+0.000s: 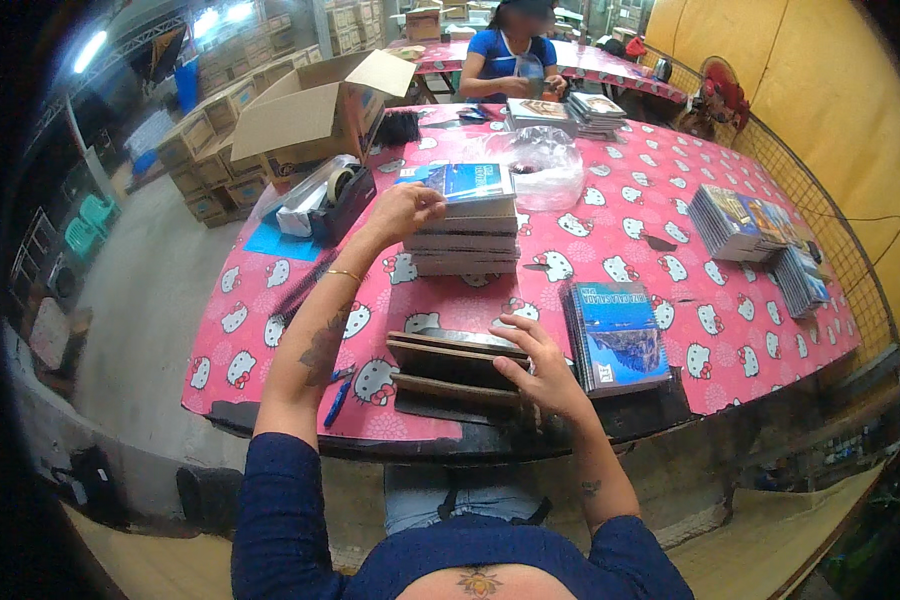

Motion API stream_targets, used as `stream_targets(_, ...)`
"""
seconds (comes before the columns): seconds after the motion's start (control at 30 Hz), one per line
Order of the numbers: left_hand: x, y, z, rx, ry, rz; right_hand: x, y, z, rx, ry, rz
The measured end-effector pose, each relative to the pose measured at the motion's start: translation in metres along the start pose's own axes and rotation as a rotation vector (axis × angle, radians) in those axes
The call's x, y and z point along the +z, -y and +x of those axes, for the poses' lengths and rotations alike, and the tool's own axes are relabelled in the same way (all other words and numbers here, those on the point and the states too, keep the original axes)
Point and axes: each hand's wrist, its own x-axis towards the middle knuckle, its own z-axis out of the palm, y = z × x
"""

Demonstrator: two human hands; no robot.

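I'm seeing the left hand [410,212] apparently pinching a glossy blue-covered paper booklet [470,182] by its near-left edge, upper centre; right hand [542,368] lying spread on a dark flat-slatted stand [450,383]. Booklet's probably feeling light, bendy, slippery; edges suiting best.

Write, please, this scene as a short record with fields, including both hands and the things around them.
left hand: at the blue-covered book topping the tall stack
right hand: fingers spread over the right end of the wooden stand
right of stand: blue-covered spiral books
left of stand: blue-handled tool
far left: open cardboard box
opposite: co-worker in blue
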Motion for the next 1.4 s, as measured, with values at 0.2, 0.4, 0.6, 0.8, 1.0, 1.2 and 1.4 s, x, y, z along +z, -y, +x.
stream_targets(0.2, 0.008, -0.001, -0.014, 0.227, -0.114, 0.234, -0.006, -0.013, 0.026, 0.002, -0.154, 0.0)
stream_targets(0.4, 0.017, -0.002, -0.002, 0.155, -0.175, 0.123, -0.017, -0.006, 0.053, 0.091, -0.222, 0.089)
stream_targets(0.6, -0.013, -0.01, 0.031, 0.164, -0.643, 0.507, -0.004, 0.001, 0.052, 0.067, -0.239, 0.084)
stream_targets(0.8, -0.078, -0.137, -0.036, 0.661, -0.507, 0.32, -0.044, 0.009, 0.031, -0.059, -0.719, -0.22)
stream_targets(1.0, -0.061, -0.165, -0.09, 0.713, -0.164, 0.235, -0.014, -0.014, -0.032, 0.239, -0.371, 0.412)
stream_targets(1.2, -0.058, -0.171, -0.093, 0.738, -0.093, 0.285, 0.012, -0.045, -0.042, 0.232, -0.403, 0.321)
stream_targets(1.4, -0.044, -0.142, -0.123, 0.592, -0.087, 0.335, 0.021, -0.02, -0.023, 0.162, -0.381, 0.486)
